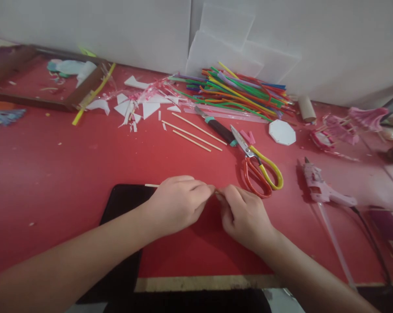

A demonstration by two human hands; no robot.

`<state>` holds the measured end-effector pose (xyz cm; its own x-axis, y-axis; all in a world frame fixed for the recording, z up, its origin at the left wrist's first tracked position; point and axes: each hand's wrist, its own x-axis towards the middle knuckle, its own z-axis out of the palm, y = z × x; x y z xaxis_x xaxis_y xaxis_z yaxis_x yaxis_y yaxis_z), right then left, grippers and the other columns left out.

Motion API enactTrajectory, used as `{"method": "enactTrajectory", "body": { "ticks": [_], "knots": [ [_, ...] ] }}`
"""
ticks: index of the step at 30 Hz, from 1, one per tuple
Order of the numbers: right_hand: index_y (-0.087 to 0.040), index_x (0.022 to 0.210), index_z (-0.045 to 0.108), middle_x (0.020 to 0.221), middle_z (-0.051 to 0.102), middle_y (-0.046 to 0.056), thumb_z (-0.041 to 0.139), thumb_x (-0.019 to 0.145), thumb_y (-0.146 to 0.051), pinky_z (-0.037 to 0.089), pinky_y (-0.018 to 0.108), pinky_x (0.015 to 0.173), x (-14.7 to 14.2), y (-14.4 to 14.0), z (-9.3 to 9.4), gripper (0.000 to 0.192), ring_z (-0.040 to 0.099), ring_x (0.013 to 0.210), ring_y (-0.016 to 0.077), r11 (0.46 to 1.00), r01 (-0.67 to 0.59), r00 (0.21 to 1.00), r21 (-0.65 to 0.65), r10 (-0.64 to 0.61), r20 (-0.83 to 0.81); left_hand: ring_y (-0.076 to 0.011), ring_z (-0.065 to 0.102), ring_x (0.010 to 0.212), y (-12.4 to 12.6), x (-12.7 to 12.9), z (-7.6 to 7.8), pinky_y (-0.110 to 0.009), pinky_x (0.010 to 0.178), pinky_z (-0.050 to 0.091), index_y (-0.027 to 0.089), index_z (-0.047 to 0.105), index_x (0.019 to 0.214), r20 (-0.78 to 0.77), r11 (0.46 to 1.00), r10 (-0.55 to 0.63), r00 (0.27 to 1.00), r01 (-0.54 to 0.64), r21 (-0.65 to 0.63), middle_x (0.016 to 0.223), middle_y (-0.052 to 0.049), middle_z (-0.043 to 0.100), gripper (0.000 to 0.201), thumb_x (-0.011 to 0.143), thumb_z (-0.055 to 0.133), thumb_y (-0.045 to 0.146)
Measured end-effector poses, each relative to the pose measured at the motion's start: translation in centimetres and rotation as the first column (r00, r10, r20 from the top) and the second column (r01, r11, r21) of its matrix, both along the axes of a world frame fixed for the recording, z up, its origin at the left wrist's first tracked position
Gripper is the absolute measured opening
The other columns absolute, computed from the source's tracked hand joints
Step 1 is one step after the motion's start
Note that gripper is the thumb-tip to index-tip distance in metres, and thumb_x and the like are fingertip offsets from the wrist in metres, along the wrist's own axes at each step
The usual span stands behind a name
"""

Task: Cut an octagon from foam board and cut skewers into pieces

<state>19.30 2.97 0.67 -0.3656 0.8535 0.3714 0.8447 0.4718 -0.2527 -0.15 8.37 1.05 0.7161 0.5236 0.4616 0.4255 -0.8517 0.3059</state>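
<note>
Red table (52, 174) against a white wall (118, 26); black mat (124, 204) at the near edge; coloured straws (242, 93) heaped at the far edge; scissors (258, 167) just beside the right hand (245, 217); left hand (178, 204) and right hand pinched shut on a thin wooden stick (151, 185) over the mat.

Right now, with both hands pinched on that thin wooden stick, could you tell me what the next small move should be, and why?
Probably slide the left hand a little outward along the stick. Both hands pinch it close together near one end, the right hand almost touching the left, while the other end pokes out unsupported over the black mat.
</note>
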Motion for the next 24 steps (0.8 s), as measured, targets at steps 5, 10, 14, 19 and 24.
{"method": "enactTrajectory", "body": {
  "ticks": [5, 10, 14, 19, 24],
  "knots": [
    [-0.021, 0.078, 0.048, 0.059, 0.055, 0.000, 0.042, 0.082, -0.005, 0.028, 0.026, 0.045, -0.06, 0.02, -0.12, 0.018, 0.047, 0.047, 0.0130, 1.000, 0.007, 1.000, 0.007, -0.007, -0.004, -0.0201, 0.069, 0.067, 0.01, 0.05, -0.02, -0.034, 0.061, 0.055, 0.013, 0.071, 0.094, -0.012, 1.000, -0.006, 1.000, 0.006, -0.012, 0.082, -0.004, 0.076, 0.027, 0.096, 0.044, 0.015],
    [-0.020, 0.080, 0.050, 0.060, 0.057, 0.000, 0.041, 0.081, -0.004, 0.029, 0.026, 0.044, -0.10, 0.00, -0.04, 0.018, 0.049, 0.047, 0.0135, 1.000, 0.006, 1.000, -0.001, -0.006, -0.010, -0.0194, 0.068, 0.065, -0.09, 0.04, 0.10, -0.032, 0.060, 0.053, 0.014, 0.070, 0.093, -0.027, 1.000, 0.005, 1.000, -0.005, -0.020, 0.078, -0.002, 0.075, 0.027, 0.095, 0.044, 0.015],
    [-0.020, 0.079, 0.051, 0.060, 0.058, 0.001, 0.042, 0.082, -0.006, 0.028, 0.026, 0.044, -0.21, 0.01, 0.03, 0.017, 0.048, 0.047, 0.0133, 1.000, 0.010, 1.000, 0.003, -0.010, 0.004, -0.0186, 0.067, 0.065, -0.07, 0.00, 0.02, -0.031, 0.061, 0.052, 0.015, 0.069, 0.092, -0.048, 1.000, 0.014, 0.999, -0.014, -0.017, 0.078, -0.002, 0.074, 0.026, 0.095, 0.043, 0.015],
    [-0.019, 0.077, 0.052, 0.059, 0.057, 0.001, 0.043, 0.081, -0.006, 0.027, 0.027, 0.044, -0.31, 0.01, -0.04, 0.017, 0.047, 0.046, 0.0132, 1.000, 0.015, 1.000, 0.006, -0.015, 0.022, -0.0179, 0.066, 0.065, -0.10, 0.04, -0.10, -0.030, 0.062, 0.050, 0.016, 0.068, 0.089, -0.084, 1.000, 0.022, 0.996, -0.023, -0.008, 0.076, -0.002, 0.073, 0.023, 0.093, 0.045, 0.015],
    [-0.018, 0.077, 0.054, 0.060, 0.058, 0.001, 0.041, 0.078, -0.005, 0.026, 0.028, 0.045, -0.09, 0.09, -0.15, 0.019, 0.046, 0.048, 0.0137, 1.000, -0.028, 0.998, -0.006, 0.028, 0.049, -0.0170, 0.062, 0.061, -0.14, -0.07, 0.09, -0.030, 0.058, 0.046, 0.018, 0.065, 0.081, -0.138, 1.000, 0.017, 0.990, -0.016, 0.012, 0.069, 0.000, 0.069, 0.020, 0.092, 0.048, 0.013]
  ]
}}
